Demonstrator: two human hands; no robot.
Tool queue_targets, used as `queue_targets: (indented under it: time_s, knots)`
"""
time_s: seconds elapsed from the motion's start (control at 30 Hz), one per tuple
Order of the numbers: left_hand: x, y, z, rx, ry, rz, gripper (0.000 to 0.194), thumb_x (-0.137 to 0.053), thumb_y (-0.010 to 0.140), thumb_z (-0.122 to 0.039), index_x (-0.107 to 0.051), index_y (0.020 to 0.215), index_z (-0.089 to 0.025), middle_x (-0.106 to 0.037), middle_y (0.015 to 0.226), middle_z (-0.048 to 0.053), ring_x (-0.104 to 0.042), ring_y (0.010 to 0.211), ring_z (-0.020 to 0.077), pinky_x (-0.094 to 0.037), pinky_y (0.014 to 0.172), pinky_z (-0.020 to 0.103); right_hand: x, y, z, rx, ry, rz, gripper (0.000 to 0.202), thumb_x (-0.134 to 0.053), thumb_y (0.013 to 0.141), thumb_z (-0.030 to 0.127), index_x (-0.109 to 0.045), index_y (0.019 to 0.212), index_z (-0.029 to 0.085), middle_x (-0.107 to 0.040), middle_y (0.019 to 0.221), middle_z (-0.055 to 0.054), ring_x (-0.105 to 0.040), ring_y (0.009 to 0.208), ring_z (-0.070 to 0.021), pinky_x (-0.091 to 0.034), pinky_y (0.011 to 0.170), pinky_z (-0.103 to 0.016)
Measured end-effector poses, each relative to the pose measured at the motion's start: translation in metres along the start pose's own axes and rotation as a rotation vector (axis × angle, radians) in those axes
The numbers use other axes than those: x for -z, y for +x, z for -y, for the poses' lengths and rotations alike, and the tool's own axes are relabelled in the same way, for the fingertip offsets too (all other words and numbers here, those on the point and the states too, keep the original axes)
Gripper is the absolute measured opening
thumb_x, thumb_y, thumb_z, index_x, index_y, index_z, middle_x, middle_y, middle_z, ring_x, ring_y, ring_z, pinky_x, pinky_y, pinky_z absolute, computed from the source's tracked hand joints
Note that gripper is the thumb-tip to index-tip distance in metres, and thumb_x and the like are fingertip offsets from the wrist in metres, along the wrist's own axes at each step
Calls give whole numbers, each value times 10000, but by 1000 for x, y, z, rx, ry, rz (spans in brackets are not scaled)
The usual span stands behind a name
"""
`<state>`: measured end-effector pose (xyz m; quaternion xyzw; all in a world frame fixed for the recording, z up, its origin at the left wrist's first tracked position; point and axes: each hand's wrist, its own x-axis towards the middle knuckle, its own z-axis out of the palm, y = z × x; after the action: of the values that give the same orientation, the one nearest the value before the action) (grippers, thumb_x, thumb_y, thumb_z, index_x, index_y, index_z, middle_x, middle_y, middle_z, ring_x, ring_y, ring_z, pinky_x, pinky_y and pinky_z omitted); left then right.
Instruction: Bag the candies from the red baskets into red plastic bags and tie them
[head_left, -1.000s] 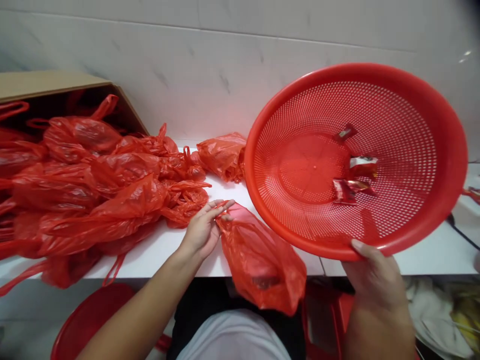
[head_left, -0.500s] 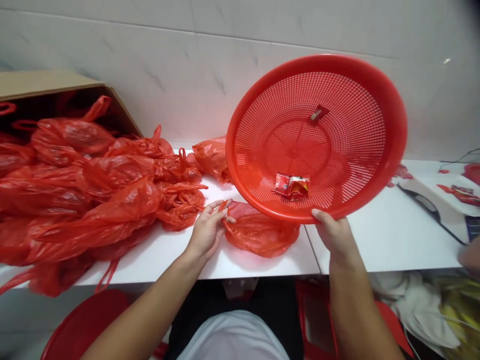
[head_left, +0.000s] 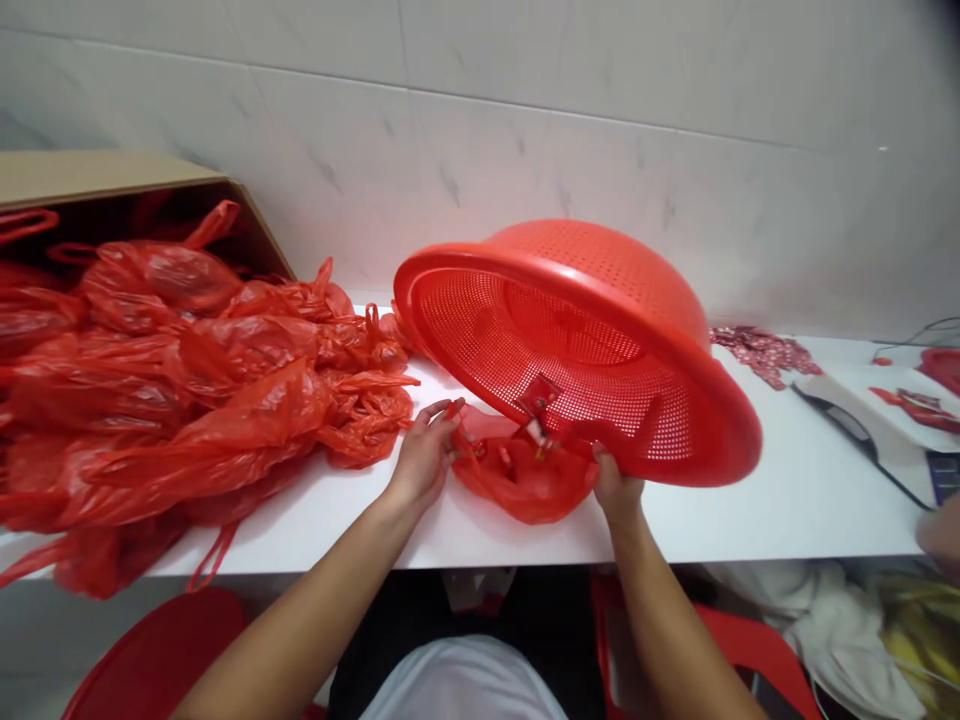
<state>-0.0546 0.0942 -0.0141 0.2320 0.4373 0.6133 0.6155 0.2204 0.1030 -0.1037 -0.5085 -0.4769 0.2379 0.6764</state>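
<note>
A red perforated plastic basket [head_left: 600, 250] is tipped steeply, its mouth facing down toward an open red plastic bag [head_left: 529, 495] on the white table. Gripping the basket's lower rim is my right hand [head_left: 619, 490], whose fingers are partly hidden behind it. My left hand [head_left: 426, 450] pinches the left edge of the bag. Small red packets [head_left: 538, 395] are at the basket's lower rim and over the bag's mouth, some blurred by motion. A few small items lie inside the bag.
A heap of filled red plastic bags [head_left: 187, 380] covers the left of the table, before an open cardboard box [head_left: 112, 170]. On the right are red patterned wrappers [head_left: 765, 352], a black-edged object [head_left: 840, 415] and a white tray [head_left: 885, 370]. A tiled wall [head_left: 525, 140] stands behind.
My right hand has lowered the basket and tipped it over the bag. The packets have slid from inside the basket to its rim and over the bag. My left hand stays at the bag's edge.
</note>
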Motion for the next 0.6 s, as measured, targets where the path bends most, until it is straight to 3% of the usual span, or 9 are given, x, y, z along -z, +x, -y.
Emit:
queue_targets:
  time_s: [0.13, 0.23, 0.33, 0.43, 0.53, 0.6]
  knots:
    - [1, 0, 2, -1, 28, 11, 519, -848, 702, -202, -570, 1141, -201, -621, 1469, 111, -701, 659, 100, -563, 600, 252, 0, 1, 11, 12, -23, -151, 267, -712, 773, 406, -700, 938, 196, -742, 1063, -101, -702, 1063, -322, -534, 1043, -566]
    - [6, -2, 2, -7, 82, 51, 512, -851, 728, -242, -584, 1162, -195, -697, 1337, 113, -703, 667, 119, -555, 614, 254, 21, 17, 29, -23, -2, -267, 173, -739, 737, 366, -662, 789, 221, -718, 969, -104, -687, 1084, -356, -564, 992, -564]
    - [16, -5, -1, -30, 165, 121, 492, -850, 772, -292, -605, 1183, -179, -753, 1162, 105, -692, 660, 127, -535, 641, 250, 62, 45, 49, -52, 154, -415, 191, -742, 674, 370, -613, 746, 248, -686, 934, -79, -684, 1075, -347, -588, 943, -565]
    - [27, -10, -6, -70, 253, 172, 505, -864, 791, -332, -621, 1207, -181, -757, 1150, 107, -683, 655, 123, -535, 704, 269, 112, 69, 59, -174, 370, -474, 219, -576, 724, 433, -633, 830, 250, -676, 907, -60, -708, 875, -290, -613, 845, -570]
    - [35, -16, -10, -97, 334, 196, 573, -872, 795, -356, -609, 1275, -187, -762, 1089, 98, -700, 698, 148, -540, 760, 291, 157, 78, 49, -419, 453, -579, 171, -581, 727, 364, -680, 828, 268, -660, 845, -51, -666, 702, -210, -612, 833, -476]
    - [38, -20, -12, -119, 377, 198, 593, -870, 799, -365, -602, 1299, -191, -752, 1074, 83, -708, 729, 155, -545, 791, 301, 179, 79, 33, -560, 453, -670, 164, -557, 753, 341, -679, 845, 281, -649, 864, -48, -663, 692, -188, -601, 830, -446]
